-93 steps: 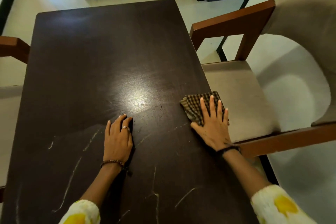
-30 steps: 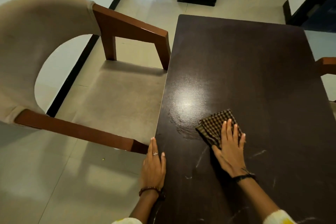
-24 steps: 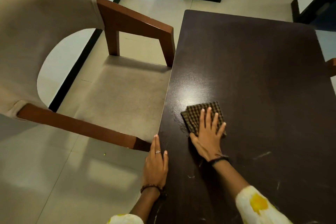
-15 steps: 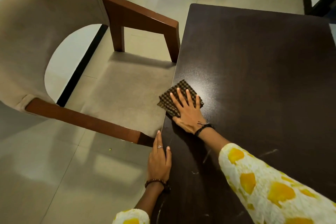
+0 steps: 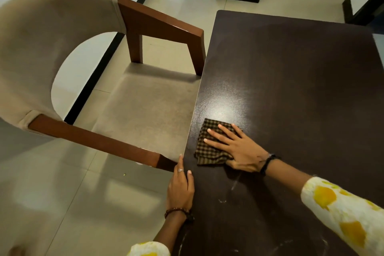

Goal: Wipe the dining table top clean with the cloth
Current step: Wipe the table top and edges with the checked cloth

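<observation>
Partly hidden cloth (image 5: 209,147) under right hand (image 5: 239,147), fingers spread; left hand (image 5: 180,189) fingers together, table (image 5: 291,89) edge.

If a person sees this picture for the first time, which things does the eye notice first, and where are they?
First comes the right hand, pressing flat on the checked cloth near the left edge of the dark dining table, just below a bright glare. Next, the beige armchair with brown wooden arms fills the left side, pushed against that edge. The left hand rests on the table edge below the cloth, and pale streaks mark the near tabletop.
</observation>
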